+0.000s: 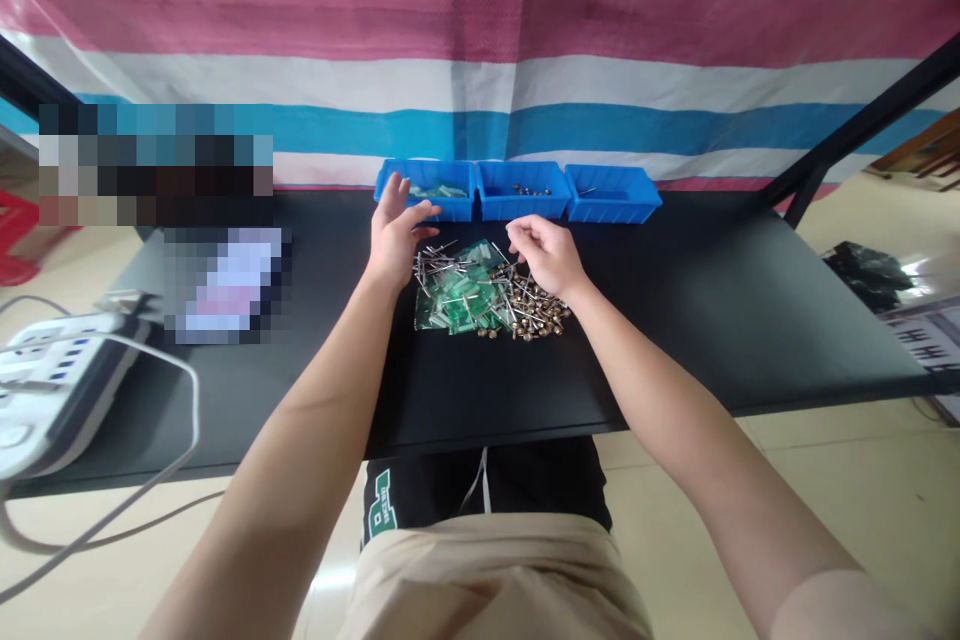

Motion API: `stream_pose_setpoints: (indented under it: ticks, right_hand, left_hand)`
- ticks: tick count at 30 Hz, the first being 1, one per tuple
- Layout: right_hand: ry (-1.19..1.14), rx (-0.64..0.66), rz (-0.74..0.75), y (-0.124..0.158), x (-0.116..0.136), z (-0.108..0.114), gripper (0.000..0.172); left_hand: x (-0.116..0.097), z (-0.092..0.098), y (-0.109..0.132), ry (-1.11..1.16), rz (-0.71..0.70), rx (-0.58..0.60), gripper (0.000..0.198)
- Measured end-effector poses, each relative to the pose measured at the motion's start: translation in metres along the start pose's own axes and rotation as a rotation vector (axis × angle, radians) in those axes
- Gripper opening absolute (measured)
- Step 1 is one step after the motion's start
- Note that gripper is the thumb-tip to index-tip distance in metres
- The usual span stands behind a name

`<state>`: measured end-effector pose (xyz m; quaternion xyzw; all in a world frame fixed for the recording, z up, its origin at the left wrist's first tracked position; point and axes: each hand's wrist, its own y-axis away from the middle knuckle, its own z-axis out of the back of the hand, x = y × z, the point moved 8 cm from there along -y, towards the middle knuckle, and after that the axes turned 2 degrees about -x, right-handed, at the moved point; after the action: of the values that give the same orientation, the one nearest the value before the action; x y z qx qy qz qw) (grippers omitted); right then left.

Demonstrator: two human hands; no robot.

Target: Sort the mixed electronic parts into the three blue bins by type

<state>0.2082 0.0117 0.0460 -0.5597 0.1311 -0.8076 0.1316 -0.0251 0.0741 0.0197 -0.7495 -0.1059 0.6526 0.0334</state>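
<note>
My left hand (395, 238) is held up before the left blue bin (429, 212), its fingers spread and nothing seen in them. My right hand (550, 253) hovers above the right side of the pile, fingers curled into a pinch; anything between the tips is too small to make out. Under and between my hands lie green translucent packets (465, 295), thin silvery metal pins (433, 263) and many brass-coloured, round-headed pieces (536, 310). Pale green pieces sit in the left bin. The middle bin (523, 209) holds a few small brownish pieces, and the right bin (615, 210) one thin pin.
The black table (480, 400) has a striped sheet (637, 10) hanging behind it. To the left are a blurred-out phone-like screen (232, 280) and a white power strip (60, 385) with a grey cable (196, 400). Black frame bars (862, 120) rise at the sides.
</note>
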Motion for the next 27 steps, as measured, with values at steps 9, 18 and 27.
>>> stream_pose_setpoints:
  ticks: [9,18,27]
  right_hand:
    - [0.329,0.066,0.195,0.003,0.01,-0.01,0.03]
    - [0.383,0.082,0.207,0.002,0.007,-0.01,0.027]
    - [0.596,0.232,0.101,0.005,-0.014,-0.021,0.046]
  left_hand:
    - [-0.015,-0.003,0.007,-0.59,-0.25,0.024,0.067]
    - [-0.022,-0.002,0.013,-0.756,-0.427,-0.021,0.059]
    - [-0.017,0.018,0.004,-0.732,-0.374,-0.143,0.06]
